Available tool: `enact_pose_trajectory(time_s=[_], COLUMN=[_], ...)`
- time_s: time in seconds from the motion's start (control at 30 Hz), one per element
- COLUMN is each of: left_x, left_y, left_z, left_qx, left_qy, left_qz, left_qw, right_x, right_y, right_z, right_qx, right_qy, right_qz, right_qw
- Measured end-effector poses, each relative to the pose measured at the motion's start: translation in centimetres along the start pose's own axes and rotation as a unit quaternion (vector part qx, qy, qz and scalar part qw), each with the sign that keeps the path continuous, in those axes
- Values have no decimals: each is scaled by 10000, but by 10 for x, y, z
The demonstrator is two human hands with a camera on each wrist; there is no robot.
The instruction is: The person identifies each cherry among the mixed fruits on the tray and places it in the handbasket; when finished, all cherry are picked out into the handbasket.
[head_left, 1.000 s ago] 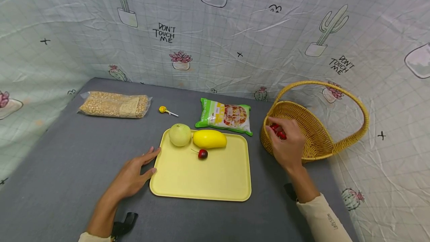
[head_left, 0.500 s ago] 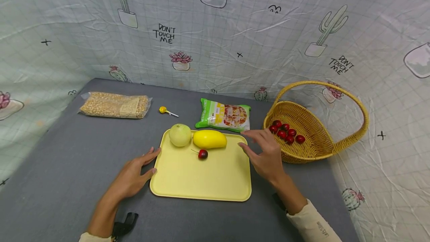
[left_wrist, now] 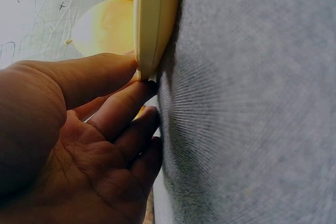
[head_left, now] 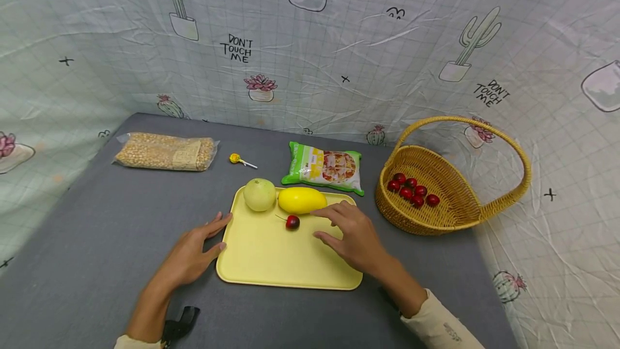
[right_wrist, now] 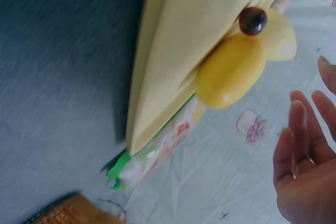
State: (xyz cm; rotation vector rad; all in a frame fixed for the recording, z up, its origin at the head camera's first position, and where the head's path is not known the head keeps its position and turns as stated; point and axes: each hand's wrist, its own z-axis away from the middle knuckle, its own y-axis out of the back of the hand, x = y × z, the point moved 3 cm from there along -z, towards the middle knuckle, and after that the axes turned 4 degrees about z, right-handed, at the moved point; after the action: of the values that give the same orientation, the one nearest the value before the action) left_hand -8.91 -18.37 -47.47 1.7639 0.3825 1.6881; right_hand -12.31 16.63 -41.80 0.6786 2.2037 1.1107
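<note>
A pale yellow tray (head_left: 286, 263) bears a round pale-green fruit (head_left: 259, 195), a yellow mango (head_left: 302, 200) and one dark red cherry (head_left: 293, 223) with a stem. At the tray's left edge, my left hand (head_left: 191, 255) touches the rim with thumb and extended fingers; the left wrist view shows the thumb (left_wrist: 100, 74) against that rim. Over the tray's right part hovers my right hand (head_left: 356, 238), holding nothing, its thumb and fingers apart and pointing at the cherry. Several cherries (head_left: 406, 193) lie inside the wicker basket (head_left: 411, 222) on the right.
Behind the tray lies a green-and-white food packet (head_left: 324, 167). A yellow lollipop (head_left: 235, 158) and a clear bag of pale kernels (head_left: 167, 151) lie farther left. The basket's tall handle (head_left: 520, 160) arches up near the patterned cloth (head_left: 339, 42).
My right hand has left the basket, moving left over the tray; the cherries in the basket are now uncovered. My left hand stays at the tray's edge.
</note>
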Motion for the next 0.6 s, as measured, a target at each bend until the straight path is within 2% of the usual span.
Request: enact_pose_trajectory(time_s=[0.27, 0.47, 0.6], left_x=[-1, -1, -1], left_y=[0, 0, 0], left_z=[0, 0, 0], left_qx=[-1, 10, 30], left_qy=[26, 23, -4], left_qz=[-11, -5, -5], left_qw=[10000, 10000, 10000], right_x=[-13, -17, -18], right_y=[-15, -26, -33], right_z=[-6, -11, -12], right_qx=[-760, -1486, -1787], right_qy=[-111, -203, -204], right_qz=[-81, -44, -3], right_qw=[9970, 9887, 9837])
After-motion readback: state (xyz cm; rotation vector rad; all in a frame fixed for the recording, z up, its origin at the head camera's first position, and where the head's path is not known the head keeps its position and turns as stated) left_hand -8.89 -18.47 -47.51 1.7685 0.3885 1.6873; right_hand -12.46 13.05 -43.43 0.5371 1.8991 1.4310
